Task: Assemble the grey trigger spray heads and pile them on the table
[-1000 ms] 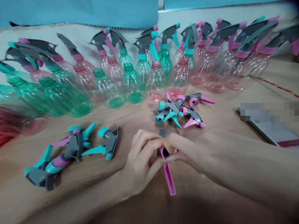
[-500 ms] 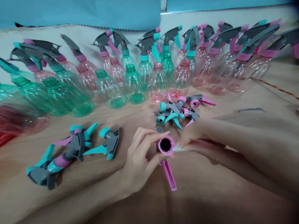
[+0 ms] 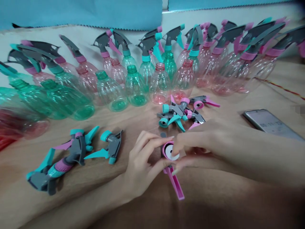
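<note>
My left hand (image 3: 139,162) grips a grey and pink trigger spray head (image 3: 175,184) between thumb and fingers. Its pink collar faces up toward me and its pink trigger points down. At the collar's mouth sits a white round insert (image 3: 168,151) with a small dark hole, slightly tilted. The fingers of my right hand (image 3: 202,141) are closed at the insert's right edge, with a fingertip on it. Part of the collar's right side is hidden behind these fingers. Just beyond my hands lies a pile of loose spray heads (image 3: 176,111) in grey, pink and turquoise.
More loose spray heads (image 3: 111,146) lie at the left. Green and pink clear bottles (image 3: 137,86) stand in rows along the back, several with spray heads fitted. A phone (image 3: 269,122) lies at the right, partly behind my right arm. A twisted cord (image 3: 281,86) runs behind it.
The white insert has come from beside the collar to over its mouth, which showed dark and open before. My right hand has moved onto the collar, and its arm has uncovered the phone.
</note>
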The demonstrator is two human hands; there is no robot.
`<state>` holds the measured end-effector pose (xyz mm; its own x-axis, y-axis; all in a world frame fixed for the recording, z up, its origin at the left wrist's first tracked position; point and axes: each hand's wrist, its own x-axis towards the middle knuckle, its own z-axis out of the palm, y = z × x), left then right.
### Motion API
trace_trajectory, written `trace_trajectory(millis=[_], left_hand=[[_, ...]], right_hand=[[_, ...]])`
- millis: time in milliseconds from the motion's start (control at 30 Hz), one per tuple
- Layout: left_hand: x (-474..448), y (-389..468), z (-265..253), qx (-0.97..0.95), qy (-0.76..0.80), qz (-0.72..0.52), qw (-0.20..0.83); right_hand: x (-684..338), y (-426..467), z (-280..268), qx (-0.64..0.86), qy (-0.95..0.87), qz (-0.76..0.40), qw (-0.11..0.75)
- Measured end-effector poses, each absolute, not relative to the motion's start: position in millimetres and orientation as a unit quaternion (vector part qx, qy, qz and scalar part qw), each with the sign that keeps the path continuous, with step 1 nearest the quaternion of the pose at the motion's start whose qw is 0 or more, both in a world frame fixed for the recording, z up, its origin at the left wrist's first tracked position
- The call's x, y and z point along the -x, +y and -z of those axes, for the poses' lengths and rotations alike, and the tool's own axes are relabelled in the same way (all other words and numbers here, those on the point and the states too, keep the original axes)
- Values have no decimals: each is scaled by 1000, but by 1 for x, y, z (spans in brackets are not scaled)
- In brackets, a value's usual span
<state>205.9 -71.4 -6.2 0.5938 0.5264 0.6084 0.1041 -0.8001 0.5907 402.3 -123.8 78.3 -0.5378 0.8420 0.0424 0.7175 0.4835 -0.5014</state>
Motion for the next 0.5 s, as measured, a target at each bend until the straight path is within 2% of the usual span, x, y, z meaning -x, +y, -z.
trace_trajectory(millis=[100,267,500], left_hand=[[-205,-72,7,-855,187,-409,257],[-206,-72,8,-855,203,-399,261],[-206,-73,5,-857,199,-396,263]], right_hand=[[-408,-123,-83,474,-833,-250,135],[-412,-123,-83,515,-824,-203,122],[-408,-125,-75,475,-859,-145,127]])
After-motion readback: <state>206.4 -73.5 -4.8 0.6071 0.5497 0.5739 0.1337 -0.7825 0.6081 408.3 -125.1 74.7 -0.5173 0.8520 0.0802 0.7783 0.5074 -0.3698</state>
